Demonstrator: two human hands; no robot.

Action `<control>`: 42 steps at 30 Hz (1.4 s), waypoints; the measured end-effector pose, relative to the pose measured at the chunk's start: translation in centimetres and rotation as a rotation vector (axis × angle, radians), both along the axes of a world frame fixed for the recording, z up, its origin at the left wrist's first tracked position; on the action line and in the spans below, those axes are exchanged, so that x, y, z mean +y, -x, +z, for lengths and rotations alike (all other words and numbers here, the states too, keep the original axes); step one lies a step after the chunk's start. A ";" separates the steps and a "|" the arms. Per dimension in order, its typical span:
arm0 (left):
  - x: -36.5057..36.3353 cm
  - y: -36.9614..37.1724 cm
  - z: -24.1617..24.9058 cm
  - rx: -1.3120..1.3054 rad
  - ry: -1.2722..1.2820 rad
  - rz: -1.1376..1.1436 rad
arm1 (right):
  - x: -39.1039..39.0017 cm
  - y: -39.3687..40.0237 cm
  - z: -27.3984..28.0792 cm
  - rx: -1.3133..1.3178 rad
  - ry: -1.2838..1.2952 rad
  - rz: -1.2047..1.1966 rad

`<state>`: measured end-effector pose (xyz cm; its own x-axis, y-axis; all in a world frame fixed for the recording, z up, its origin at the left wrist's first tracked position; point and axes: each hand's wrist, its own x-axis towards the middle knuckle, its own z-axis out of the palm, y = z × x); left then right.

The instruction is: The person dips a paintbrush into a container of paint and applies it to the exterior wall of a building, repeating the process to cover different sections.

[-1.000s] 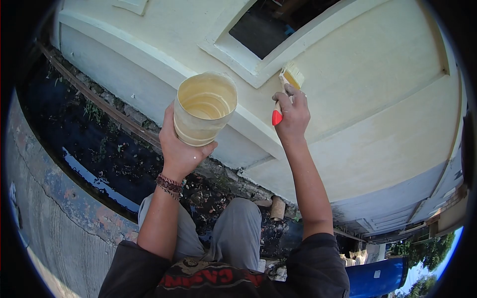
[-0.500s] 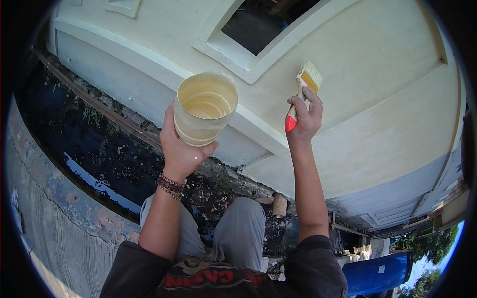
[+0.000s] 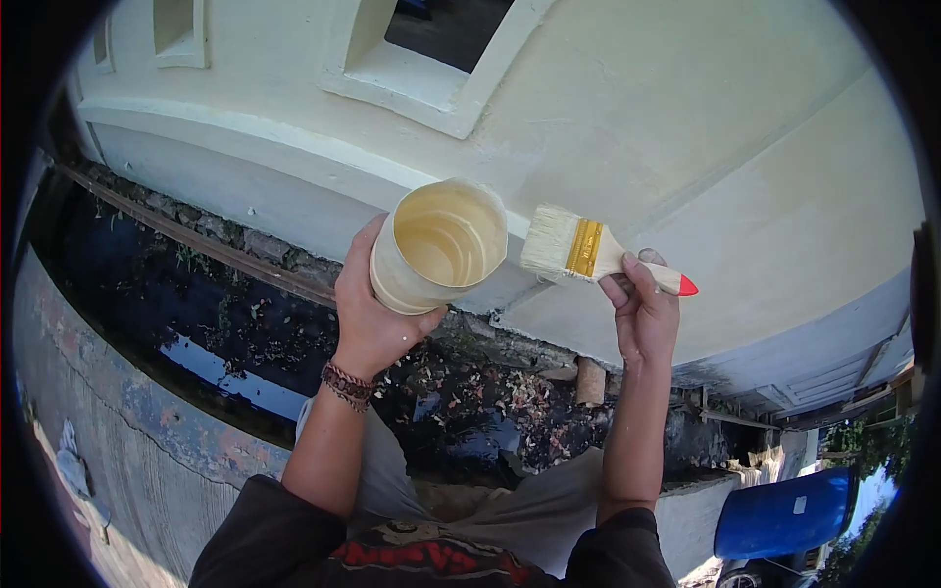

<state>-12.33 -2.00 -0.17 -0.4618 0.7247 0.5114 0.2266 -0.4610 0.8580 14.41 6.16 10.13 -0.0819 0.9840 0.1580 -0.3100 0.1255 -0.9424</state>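
My left hand (image 3: 377, 318) is wrapped round a cream plastic container (image 3: 421, 284), which is tilted so that its open top and ringed inside show. In my right hand (image 3: 649, 312), the fingers pinch the wooden handle of a wide paintbrush (image 3: 578, 247). The brush has pale bristles, a gold band and a red handle tip. Its bristles point left, just right of the container's rim and apart from it. Behind both stands a cream wall (image 3: 627, 118).
A window opening (image 3: 421, 73) is in the wall at the top. Below the wall runs a dark water-filled ditch (image 3: 245, 323) with leaves and a short pipe (image 3: 591, 380). A concrete edge (image 3: 147, 421) lies at left, a blue barrel (image 3: 784, 514) at lower right.
The brush has come away from the wall, down towards the container, and turned so its bristles point left. The container and my left hand sit slightly further right and lower in view.
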 end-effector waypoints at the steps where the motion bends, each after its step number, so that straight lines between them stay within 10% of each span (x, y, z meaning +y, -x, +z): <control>1: 0.2 -0.4 -0.2 0.020 0.020 -0.012 | -0.3 -1.1 0.9 0.080 -0.002 0.025; 14: -0.7 -6.8 0.0 0.516 -0.030 0.089 | -6.4 -5.7 2.0 0.077 -0.210 0.124; 24: 1.7 -12.9 -1.4 0.460 -0.013 -0.057 | -6.7 -7.5 2.4 -0.253 -0.258 -0.237; 42: 1.7 -16.5 -4.8 0.513 -0.224 0.092 | -6.6 -7.2 -0.1 -0.727 -0.684 -0.085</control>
